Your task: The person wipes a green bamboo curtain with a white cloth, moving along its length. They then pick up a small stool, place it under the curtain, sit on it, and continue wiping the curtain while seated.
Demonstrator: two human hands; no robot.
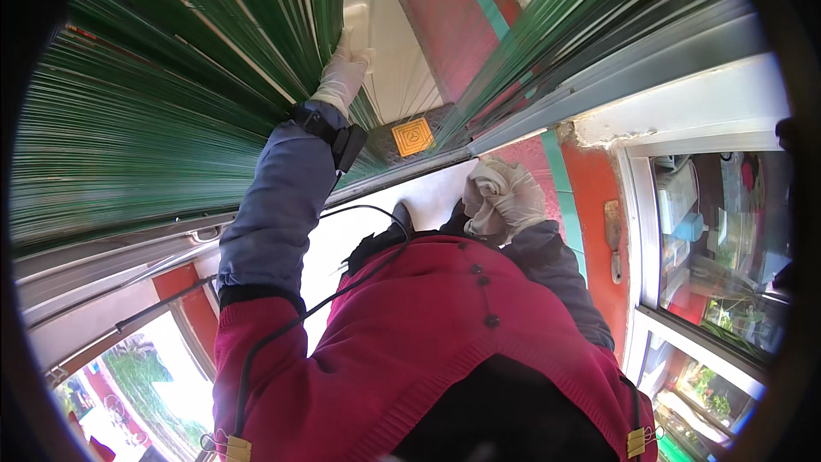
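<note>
My left hand (346, 70), in a pale glove, reaches forward among the long green strips of a curtain (160, 109) and touches them at the opening. Its fingers are blurred against the pale floor, so whether they grip a strip cannot be told. A pale, blurred shape lies just beyond the fingertips. Close to my waist, my right hand (523, 202), also gloved, is closed on a crumpled whitish cloth (487, 189). Past the sill, an orange square mat or plate (414, 136) lies on a dark patterned surface.
A metal door sill (410, 170) crosses in front of my feet. More green strips (539, 32) hang at the right. A white-framed window (641, 218) stands to the right, beside a red wall with a metal latch plate (612, 237). A black cable (321, 301) runs along my left side.
</note>
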